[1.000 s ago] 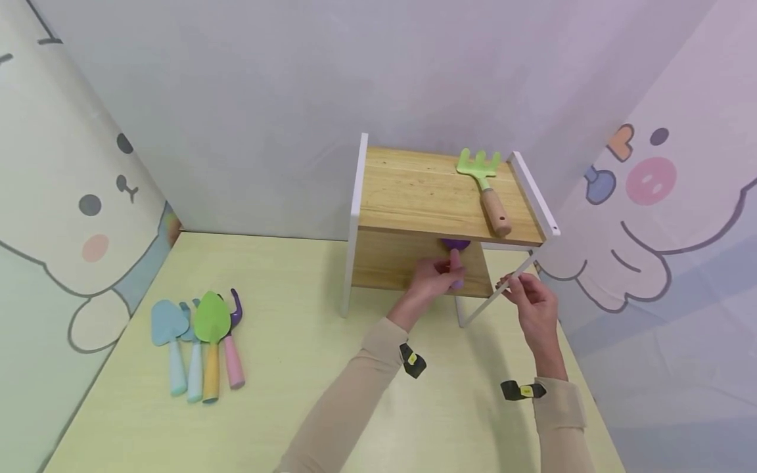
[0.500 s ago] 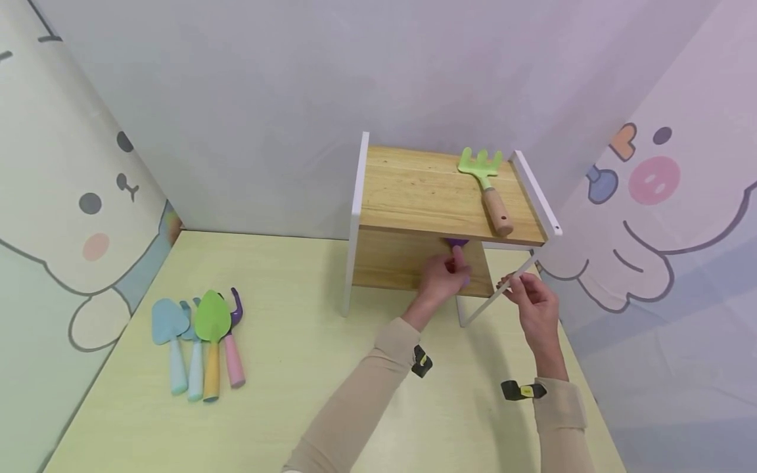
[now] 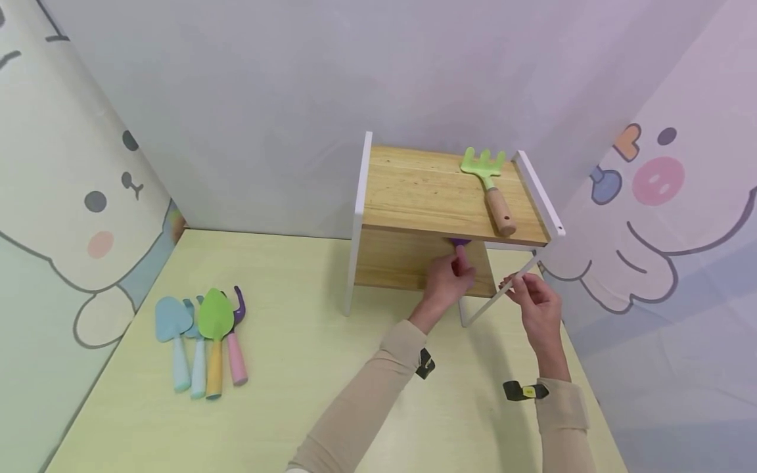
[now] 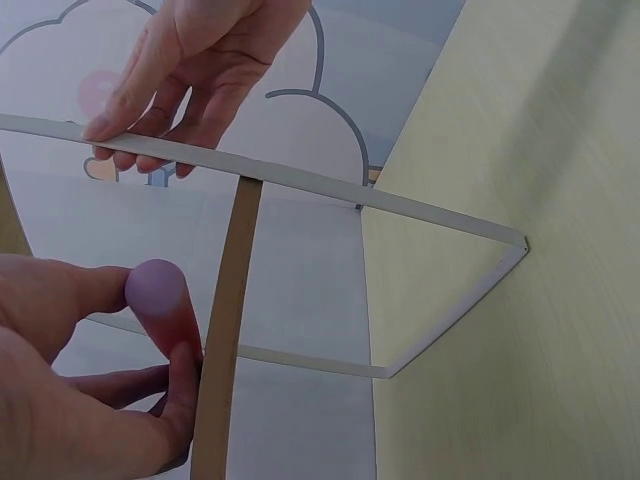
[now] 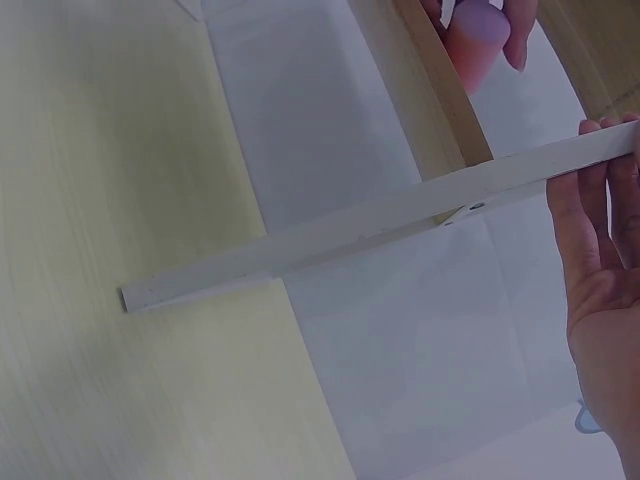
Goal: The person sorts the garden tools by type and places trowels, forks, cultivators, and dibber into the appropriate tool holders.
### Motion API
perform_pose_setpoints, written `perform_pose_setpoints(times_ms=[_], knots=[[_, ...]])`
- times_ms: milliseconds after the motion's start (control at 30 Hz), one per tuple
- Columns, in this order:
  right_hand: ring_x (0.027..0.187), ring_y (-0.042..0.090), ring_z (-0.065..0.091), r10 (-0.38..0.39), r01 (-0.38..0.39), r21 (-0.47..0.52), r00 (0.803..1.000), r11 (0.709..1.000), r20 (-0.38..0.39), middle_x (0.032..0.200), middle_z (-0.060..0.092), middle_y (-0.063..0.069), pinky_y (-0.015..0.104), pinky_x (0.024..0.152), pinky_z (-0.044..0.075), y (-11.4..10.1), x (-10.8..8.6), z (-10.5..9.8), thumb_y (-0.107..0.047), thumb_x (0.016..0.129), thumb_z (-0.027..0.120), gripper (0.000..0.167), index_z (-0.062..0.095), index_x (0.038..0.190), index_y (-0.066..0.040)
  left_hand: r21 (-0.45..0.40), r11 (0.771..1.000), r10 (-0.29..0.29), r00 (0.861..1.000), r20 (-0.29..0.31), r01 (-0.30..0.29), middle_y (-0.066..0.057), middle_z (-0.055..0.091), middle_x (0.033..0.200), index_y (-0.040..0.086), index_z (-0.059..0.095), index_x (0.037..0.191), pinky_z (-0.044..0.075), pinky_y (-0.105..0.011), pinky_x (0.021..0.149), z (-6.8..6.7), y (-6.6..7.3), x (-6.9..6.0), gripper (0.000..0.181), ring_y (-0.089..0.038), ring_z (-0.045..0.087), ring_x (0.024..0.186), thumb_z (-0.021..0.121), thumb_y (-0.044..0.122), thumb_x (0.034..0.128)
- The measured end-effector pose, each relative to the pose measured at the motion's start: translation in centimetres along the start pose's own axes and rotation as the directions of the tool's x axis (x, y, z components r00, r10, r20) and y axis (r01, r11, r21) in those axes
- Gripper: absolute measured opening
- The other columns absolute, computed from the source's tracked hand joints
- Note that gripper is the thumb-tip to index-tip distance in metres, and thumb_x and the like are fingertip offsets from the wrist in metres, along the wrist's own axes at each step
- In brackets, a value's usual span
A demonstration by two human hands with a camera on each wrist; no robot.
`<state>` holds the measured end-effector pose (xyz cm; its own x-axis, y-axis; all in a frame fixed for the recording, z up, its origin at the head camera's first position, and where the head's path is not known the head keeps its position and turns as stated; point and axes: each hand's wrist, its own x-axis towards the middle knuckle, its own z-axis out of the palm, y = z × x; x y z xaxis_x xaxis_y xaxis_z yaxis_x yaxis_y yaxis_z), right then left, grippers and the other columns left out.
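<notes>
My left hand (image 3: 442,284) is between the two boards of a wooden shelf (image 3: 420,190) and pinches the pink handle (image 3: 461,254) of a small garden tool. The tool's purple head (image 3: 459,242) is mostly hidden under the top board, so its exact kind cannot be told. In the left wrist view, the handle's lilac end (image 4: 155,288) shows between thumb and fingers, close above the lower board's edge (image 4: 226,330). At the shelf's right side, my right hand (image 3: 541,312) grips the white front leg (image 5: 350,215) with thumb and fingertips.
A green hand fork (image 3: 499,210) with a wooden handle lies on the top board. Left on the table lie a light blue trowel (image 3: 173,320), a blue tool (image 3: 198,368), a green trowel (image 3: 215,315) and a purple tool with a pink handle (image 3: 236,358). Patterned cloth walls surround the table.
My left hand has moved slightly right and deeper over the lower board with the pink-handled tool. My right hand has stayed on the leg. The head view has shifted a little.
</notes>
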<state>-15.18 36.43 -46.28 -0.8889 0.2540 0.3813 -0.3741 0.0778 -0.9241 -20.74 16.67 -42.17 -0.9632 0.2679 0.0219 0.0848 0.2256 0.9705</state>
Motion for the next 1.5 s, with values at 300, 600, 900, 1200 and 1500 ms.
perform_pose_setpoints(times_ms=[300, 600, 900, 1200, 1500], knots=[[0.093, 0.014, 0.073, -0.031, 0.031, 0.037, 0.999, 0.999, 0.019, 0.097, 0.074, 0.005, 0.028, 0.086, 0.058, -0.1, 0.0, 0.0, 0.005, 0.103, 0.055, 0.016, 0.063, 0.107, 0.018, -0.023, 1.000, -0.016, 1.000, -0.010, 0.016, -0.004, 0.065, 0.083, 0.002, 0.068, 0.100, 0.045, -0.018, 0.056, 0.1, -0.1, 0.0, 0.016, -0.009, 0.055, 0.068, 0.070, 0.018, 0.0987], [0.092, 0.014, 0.074, -0.032, 0.031, 0.040, 0.999, 0.999, 0.015, 0.097, 0.074, 0.005, 0.028, 0.086, 0.058, 0.0, 0.0, 0.1, 0.005, 0.103, 0.055, 0.016, 0.063, 0.107, 0.019, -0.081, 0.996, 0.028, 0.999, -0.025, -0.030, -0.008, 0.070, 0.096, -0.001, 0.066, 0.118, 0.052, -0.020, 0.067, -0.5, -0.4, -0.6, 0.027, -0.011, 0.061, 0.079, 0.068, 0.019, 0.0998], [0.093, 0.014, 0.074, -0.041, 0.038, 0.057, 0.998, 0.998, 0.042, 0.098, 0.073, 0.006, 0.030, 0.087, 0.058, 0.2, 0.1, -0.1, 0.010, 0.103, 0.052, 0.015, 0.062, 0.109, 0.019, -0.074, 0.997, 0.029, 0.996, -0.088, -0.036, -0.007, 0.071, 0.101, 0.000, 0.068, 0.123, 0.054, -0.020, 0.077, -1.0, -0.8, -1.4, 0.028, -0.013, 0.064, 0.088, 0.067, 0.016, 0.1001], [0.092, 0.013, 0.073, -0.041, 0.041, 0.013, 0.999, 0.999, 0.029, 0.097, 0.073, 0.004, 0.028, 0.086, 0.058, 0.2, 0.0, 0.1, 0.006, 0.103, 0.055, 0.015, 0.062, 0.108, 0.019, -0.165, 0.985, 0.034, 0.994, -0.107, -0.051, -0.008, 0.072, 0.105, -0.001, 0.068, 0.126, 0.056, -0.024, 0.085, -2.0, -1.5, -2.8, 0.028, -0.017, 0.068, 0.096, 0.065, 0.010, 0.0999], [0.093, 0.012, 0.073, -0.043, 0.044, -0.022, 0.998, 0.999, 0.054, 0.096, 0.071, 0.004, 0.026, 0.087, 0.058, -0.1, 0.0, 0.0, 0.004, 0.104, 0.052, 0.017, 0.056, 0.105, 0.021, -0.212, 0.974, 0.056, 0.989, -0.136, -0.084, -0.009, 0.073, 0.101, -0.003, 0.069, 0.123, 0.058, -0.025, 0.082, -3.1, -2.0, -3.7, 0.028, -0.016, 0.069, 0.090, 0.066, 0.010, 0.0983]])
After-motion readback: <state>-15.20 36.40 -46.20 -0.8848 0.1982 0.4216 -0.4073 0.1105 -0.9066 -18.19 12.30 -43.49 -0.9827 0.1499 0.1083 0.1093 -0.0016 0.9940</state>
